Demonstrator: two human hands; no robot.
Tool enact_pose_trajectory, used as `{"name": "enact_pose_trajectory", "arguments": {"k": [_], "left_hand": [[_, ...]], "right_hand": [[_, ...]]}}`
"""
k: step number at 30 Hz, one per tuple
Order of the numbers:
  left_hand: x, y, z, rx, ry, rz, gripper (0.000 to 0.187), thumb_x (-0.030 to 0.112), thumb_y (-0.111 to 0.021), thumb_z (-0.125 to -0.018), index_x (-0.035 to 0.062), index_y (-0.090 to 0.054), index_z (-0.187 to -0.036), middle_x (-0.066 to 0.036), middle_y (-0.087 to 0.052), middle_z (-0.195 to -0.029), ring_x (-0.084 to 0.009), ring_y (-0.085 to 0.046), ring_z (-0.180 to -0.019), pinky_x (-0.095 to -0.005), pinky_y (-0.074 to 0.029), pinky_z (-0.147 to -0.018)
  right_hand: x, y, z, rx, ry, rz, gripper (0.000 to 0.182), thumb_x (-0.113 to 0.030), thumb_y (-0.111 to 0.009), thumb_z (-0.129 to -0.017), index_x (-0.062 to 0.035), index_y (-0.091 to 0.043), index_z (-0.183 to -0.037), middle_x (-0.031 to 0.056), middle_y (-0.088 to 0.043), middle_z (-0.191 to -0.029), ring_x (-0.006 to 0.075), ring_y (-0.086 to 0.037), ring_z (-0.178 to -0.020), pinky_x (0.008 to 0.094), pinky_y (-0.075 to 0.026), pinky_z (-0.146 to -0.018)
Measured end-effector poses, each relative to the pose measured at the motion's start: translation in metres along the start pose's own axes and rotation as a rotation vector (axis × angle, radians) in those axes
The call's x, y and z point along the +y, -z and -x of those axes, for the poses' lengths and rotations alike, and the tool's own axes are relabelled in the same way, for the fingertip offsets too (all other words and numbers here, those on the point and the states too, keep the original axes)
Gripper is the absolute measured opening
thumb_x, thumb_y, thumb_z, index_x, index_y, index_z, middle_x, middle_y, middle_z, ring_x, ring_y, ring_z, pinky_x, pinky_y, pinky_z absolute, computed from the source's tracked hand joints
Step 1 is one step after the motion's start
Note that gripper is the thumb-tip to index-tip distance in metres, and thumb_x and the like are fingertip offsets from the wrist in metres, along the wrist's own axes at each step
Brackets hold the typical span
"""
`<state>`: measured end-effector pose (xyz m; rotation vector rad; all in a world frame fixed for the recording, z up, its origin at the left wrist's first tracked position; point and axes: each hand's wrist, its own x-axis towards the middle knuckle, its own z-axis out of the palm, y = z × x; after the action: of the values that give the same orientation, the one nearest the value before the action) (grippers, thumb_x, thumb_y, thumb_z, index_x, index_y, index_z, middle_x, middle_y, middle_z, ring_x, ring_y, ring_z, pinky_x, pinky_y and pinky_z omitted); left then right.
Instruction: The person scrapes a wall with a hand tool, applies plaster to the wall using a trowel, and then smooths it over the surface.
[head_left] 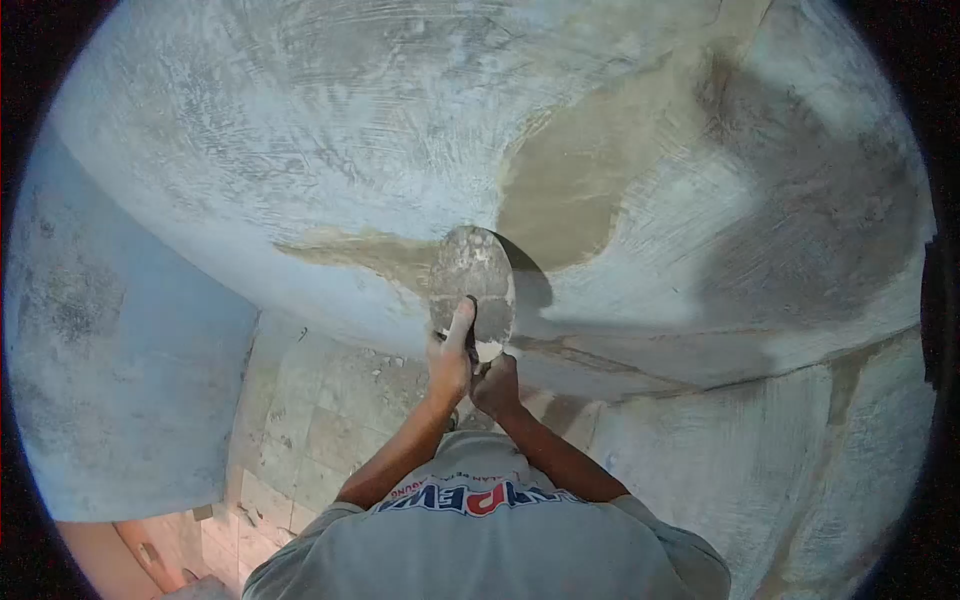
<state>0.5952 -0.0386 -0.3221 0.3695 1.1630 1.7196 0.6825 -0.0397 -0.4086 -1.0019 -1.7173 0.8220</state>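
Note:
An oval plastering float (470, 270), crusted with grey and white plaster, is held upright in front of the wall. My left hand (449, 362) grips its lower left side, the thumb lying across the face and the other fingers mostly hidden. My right hand (496, 387) is closed just below the float's bottom edge, close beside the left hand. Something small and dark shows between the two hands; whatever the right fingers hold is hidden. Behind the float, a brownish smooth patch of plaster (565, 195) stands out on the pale, streaked wall (370, 140).
A bluish wall panel (120, 340) stands at the left. Below it are floor tiles (300, 440) with scattered debris near the wall's foot. Lower right, another pale surface (720, 450) has brownish seams. A dark shadow falls across the upper right wall.

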Motion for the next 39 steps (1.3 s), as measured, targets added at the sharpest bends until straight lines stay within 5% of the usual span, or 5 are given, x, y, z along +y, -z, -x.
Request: {"name": "enact_pose_trajectory", "arguments": {"k": [19, 26, 31, 35, 39], "left_hand": [[-0.026, 0.018, -0.025, -0.017, -0.076, 0.070, 0.034, 0.026, -0.068, -0.092, -0.0007, -0.061, -0.113, -0.005, -0.065, -0.092, -0.0126, -0.061, -0.076, -0.0271, -0.049, -0.064], [-0.006, 0.062, 0.006, -0.596, -0.214, -0.589, 0.027, 0.025, -0.064, -0.093, -0.0001, -0.069, -0.103, -0.003, -0.068, -0.092, -0.0106, -0.059, -0.076, -0.0279, -0.048, -0.066], [0.020, 0.075, 0.010, -0.517, -0.084, -0.786, 0.030, 0.026, -0.059, -0.096, -0.0005, -0.068, -0.106, -0.010, -0.068, -0.089, -0.0194, -0.062, -0.080, -0.0337, -0.050, -0.073], [0.007, 0.140, -0.020, -0.705, -0.137, -0.710, 0.033, 0.028, -0.057, -0.096, -0.0004, -0.064, -0.112, -0.010, -0.068, -0.094, -0.0174, -0.061, -0.074, -0.0347, -0.051, -0.066], [0.020, 0.162, -0.012, -0.956, -0.093, -0.846, 0.027, 0.027, -0.061, -0.094, 0.0005, -0.062, -0.102, -0.005, -0.063, -0.082, -0.0143, -0.058, -0.063, -0.0356, -0.049, -0.055]], "right_hand": [[0.014, -0.010, -0.005, -0.133, -0.055, 0.026, 0.017, -0.003, -0.059, -0.077, 0.0026, -0.058, -0.093, 0.0182, -0.061, -0.073, 0.0379, -0.060, -0.067, 0.0427, -0.047, -0.062], [0.050, -0.039, 0.034, -0.261, 0.129, 0.012, 0.022, -0.010, -0.062, -0.082, 0.0003, -0.060, -0.102, 0.0137, -0.065, -0.094, 0.0298, -0.062, -0.087, 0.0406, -0.049, -0.078], [0.034, -0.008, 0.009, -0.996, -0.136, -0.016, 0.066, -0.031, -0.077, -0.082, -0.0084, -0.046, -0.137, 0.0117, -0.051, -0.134, 0.0299, -0.057, -0.111, 0.0433, -0.048, -0.091], [-0.002, -0.012, 0.032, -0.864, -0.552, -0.785, 0.095, -0.037, -0.075, -0.085, -0.0145, -0.014, -0.154, 0.0164, -0.038, -0.147, 0.0291, -0.050, -0.125, 0.0415, -0.046, -0.101], [-0.050, -0.036, 0.048, -0.125, -0.736, -1.112, 0.052, -0.033, -0.066, -0.092, -0.0031, -0.050, -0.132, 0.0104, -0.060, -0.119, 0.0191, -0.061, -0.107, 0.0338, -0.051, -0.088]]}}
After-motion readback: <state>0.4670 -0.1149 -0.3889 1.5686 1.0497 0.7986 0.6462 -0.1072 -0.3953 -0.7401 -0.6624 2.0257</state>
